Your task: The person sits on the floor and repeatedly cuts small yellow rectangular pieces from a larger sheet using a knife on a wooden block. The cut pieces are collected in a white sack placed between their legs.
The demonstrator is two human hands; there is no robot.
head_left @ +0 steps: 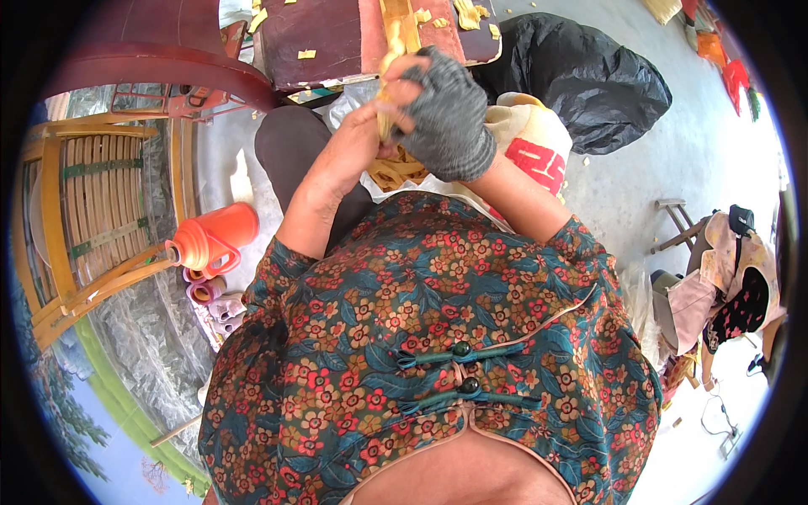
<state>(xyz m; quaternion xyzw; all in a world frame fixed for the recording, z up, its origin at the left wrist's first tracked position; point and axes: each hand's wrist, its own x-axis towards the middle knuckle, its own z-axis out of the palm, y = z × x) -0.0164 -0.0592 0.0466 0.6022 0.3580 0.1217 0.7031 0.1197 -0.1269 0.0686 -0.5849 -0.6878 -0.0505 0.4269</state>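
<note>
A pale yellow twisted strand, its material unclear, runs down from the table edge into both hands. My bare left hand is closed around its lower part. Against it, my right hand, in a grey fingerless knit glove, has its fingers curled over the strand; they are slightly blurred. Beneath the hands, yellow-brown strips lie in a white plastic bag on the lap. Beyond the hands stands a dark red padded surface with a pink cloth strip and scattered yellow scraps.
A black plastic bag lies to the upper right. An orange thermos flask is at the left beside a wooden slatted chair and some shoes. Clothes are heaped at the right. A dark red rounded furniture edge juts in upper left.
</note>
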